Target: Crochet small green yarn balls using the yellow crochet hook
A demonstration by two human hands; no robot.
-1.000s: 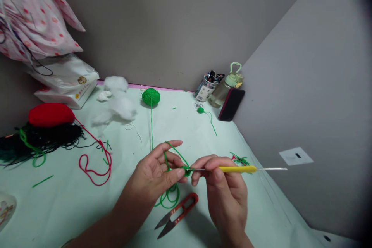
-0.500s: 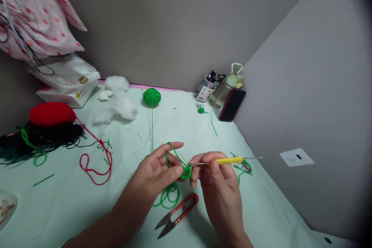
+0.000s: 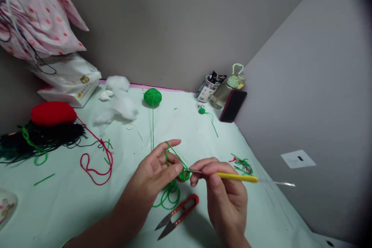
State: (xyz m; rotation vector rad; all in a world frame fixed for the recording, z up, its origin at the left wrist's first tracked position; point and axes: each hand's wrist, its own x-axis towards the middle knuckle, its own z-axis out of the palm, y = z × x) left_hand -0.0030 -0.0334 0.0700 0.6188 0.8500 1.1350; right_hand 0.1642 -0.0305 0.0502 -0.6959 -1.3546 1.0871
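Note:
Between thumb and fingers, my left hand [image 3: 161, 170] pinches a small round green crochet piece [image 3: 184, 174]. Green yarn [image 3: 177, 154] runs over its raised index finger down to the piece. My right hand [image 3: 223, 190] grips a crochet hook [image 3: 236, 177] by its yellow handle, pen-fashion. The hook's metal tip meets the edge of the crochet piece, and its other metal end points right. Loose loops of green yarn [image 3: 171, 197] lie under my left hand. Orange-handled thread snips [image 3: 181, 213] rest on the table just below both hands.
A green yarn ball [image 3: 152, 97] sits at the back, beside white stuffing [image 3: 123, 106]. Red yarn [image 3: 54, 113] and black yarn [image 3: 58, 139] lie left. A pen cup [image 3: 207, 89], bottle [image 3: 223, 91] and phone [image 3: 233, 105] stand back right. Yarn scraps [image 3: 243, 166] lie right of my hands.
My right hand has turned and dropped slightly, so the hook's rear end swung down and further right. Its tip has moved left onto the crochet piece. The left hand has barely shifted.

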